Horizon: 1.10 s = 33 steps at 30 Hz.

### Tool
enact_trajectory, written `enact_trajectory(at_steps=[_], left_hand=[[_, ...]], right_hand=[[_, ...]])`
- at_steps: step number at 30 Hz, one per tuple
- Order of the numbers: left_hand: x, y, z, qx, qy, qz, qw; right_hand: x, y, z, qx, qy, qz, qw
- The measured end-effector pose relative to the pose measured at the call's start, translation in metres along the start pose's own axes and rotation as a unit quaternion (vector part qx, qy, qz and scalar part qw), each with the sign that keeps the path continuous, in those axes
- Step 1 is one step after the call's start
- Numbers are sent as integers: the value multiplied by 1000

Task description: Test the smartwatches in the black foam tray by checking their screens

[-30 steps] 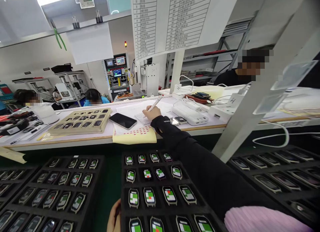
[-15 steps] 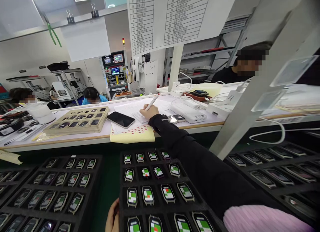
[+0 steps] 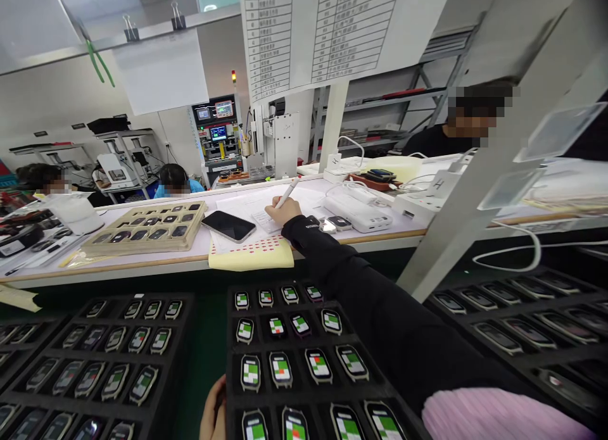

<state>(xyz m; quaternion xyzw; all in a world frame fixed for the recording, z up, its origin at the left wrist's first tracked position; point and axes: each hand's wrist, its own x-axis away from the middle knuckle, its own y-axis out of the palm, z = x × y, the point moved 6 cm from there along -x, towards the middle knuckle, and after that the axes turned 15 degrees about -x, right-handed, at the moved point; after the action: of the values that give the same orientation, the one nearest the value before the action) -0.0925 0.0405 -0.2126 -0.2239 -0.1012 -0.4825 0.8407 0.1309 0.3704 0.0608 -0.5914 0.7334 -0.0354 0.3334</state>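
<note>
Your right hand (image 3: 284, 211) has its fingers closed around a slim white pen (image 3: 291, 188), above a white sheet of paper (image 3: 263, 220) beside a flat black-screened phone (image 3: 228, 226). Your left hand (image 3: 213, 411) is at the left edge of a black compartmented tray (image 3: 263, 349) holding lit square-faced watches (image 3: 281, 369); I cannot tell whether its partly hidden fingers grip
</note>
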Motion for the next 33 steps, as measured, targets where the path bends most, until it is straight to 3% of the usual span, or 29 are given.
enact_trajectory(at_steps=[8,13,20,24,27,29,33], left_hand=[[3,-3,5,4,5,-6,1000],[8,-4,10,-9,17,-67,998],[10,-8,11,-8,137,-35,990],[10,-9,12,-11,160,-15,987],[11,-10,11,-4,157,-2,988],[11,-9,11,3,152,0,988],[11,-10,10,15,138,9,990]], right_hand=[[4,-5,-4,-8,-37,39,999],[17,3,-19,7,-120,0,993],[17,6,-35,53,-192,-72,977],[-3,-18,-37,73,-189,-86,976],[5,-48,-44,73,-207,-78,972],[33,-73,-52,52,-248,-61,965],[120,-121,-52,-41,-344,-39,937]])
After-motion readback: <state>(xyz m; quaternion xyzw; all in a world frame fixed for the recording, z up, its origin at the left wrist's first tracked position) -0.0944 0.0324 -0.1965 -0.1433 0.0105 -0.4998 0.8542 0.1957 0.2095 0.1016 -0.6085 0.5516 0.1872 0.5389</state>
